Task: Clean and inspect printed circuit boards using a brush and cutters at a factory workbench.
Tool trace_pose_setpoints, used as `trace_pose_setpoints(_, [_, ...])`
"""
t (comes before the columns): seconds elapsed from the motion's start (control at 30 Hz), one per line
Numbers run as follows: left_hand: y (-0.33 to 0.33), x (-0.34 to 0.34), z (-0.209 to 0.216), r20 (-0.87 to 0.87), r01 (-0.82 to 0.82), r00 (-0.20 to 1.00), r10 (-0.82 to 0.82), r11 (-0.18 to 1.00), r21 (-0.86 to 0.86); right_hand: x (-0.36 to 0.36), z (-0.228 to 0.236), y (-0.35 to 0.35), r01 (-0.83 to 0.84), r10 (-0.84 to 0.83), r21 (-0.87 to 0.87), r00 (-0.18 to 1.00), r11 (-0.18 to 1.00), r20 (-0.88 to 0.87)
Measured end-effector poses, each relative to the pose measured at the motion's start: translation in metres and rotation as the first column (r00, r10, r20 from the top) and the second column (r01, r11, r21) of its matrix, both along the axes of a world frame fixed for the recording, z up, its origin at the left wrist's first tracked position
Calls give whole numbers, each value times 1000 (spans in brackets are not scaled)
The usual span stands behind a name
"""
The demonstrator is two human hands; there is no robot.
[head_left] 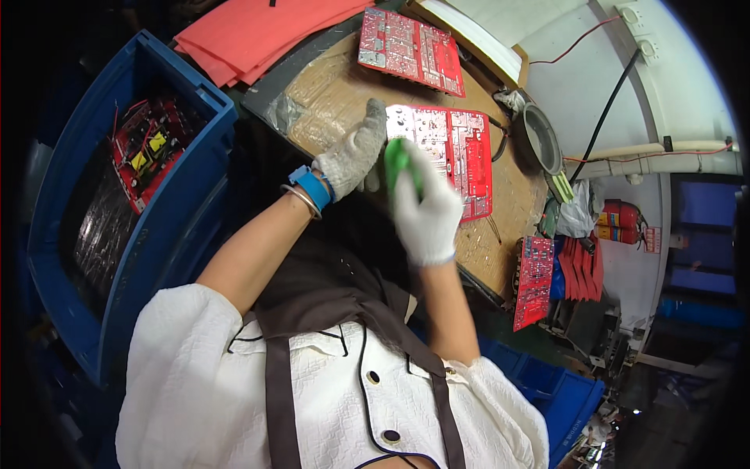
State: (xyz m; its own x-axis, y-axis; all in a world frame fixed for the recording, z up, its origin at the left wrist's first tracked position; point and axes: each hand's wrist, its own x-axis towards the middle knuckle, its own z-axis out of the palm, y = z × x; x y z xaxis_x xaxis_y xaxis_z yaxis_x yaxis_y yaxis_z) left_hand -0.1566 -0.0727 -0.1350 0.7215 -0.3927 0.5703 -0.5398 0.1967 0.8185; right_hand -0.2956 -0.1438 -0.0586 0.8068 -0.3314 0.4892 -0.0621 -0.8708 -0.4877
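Note:
A red circuit board (469,160) lies solder side up on the worktable, its surface glinting with silver joints. My left hand (353,152), in a grey-white glove with a blue strap at the wrist, grips the board's left edge. Over the board's lower left part is my right hand (426,207), in a white glove, closed around a green rounded tool (397,159). Motion blurs that tool, so its kind and whether it touches the board are unclear. A second red board (412,53) lies farther back, and a third (534,283) sits at the table's right edge.
Left of me stands a blue bin (117,289) holding a red board with yellow components (148,156). Coral-red sheets (258,35) lie at the back left. A grey round dish (541,139) is right of the tape-covered tabletop (324,90). Red fire extinguishers (619,223) stand by the wall.

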Motion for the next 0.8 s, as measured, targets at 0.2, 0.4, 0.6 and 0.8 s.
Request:
trace_pose_setpoints(0.2, [14, -4, -10, -720, 520, 625, -303, 849, 94, 18, 2, -40, 75, -70, 70, 995, 995, -68])
trace_pose_setpoints(0.4, [25, -17, 38, -591, 510, 734, -334, 846, 155, 72, 27, -82, -24, 20, -23, 987, 999, -160])
trace_pose_setpoints(0.6, [16, -5, 46, -694, 469, 691, -202, 856, 217, -7, -12, -137, 212, -214, 30, 974, 977, 71])
trace_pose_setpoints(0.8, [19, -14, 55, -687, 390, 720, -104, 879, 275, -71, -12, 3, 7, -3, 36, 995, 999, -100])
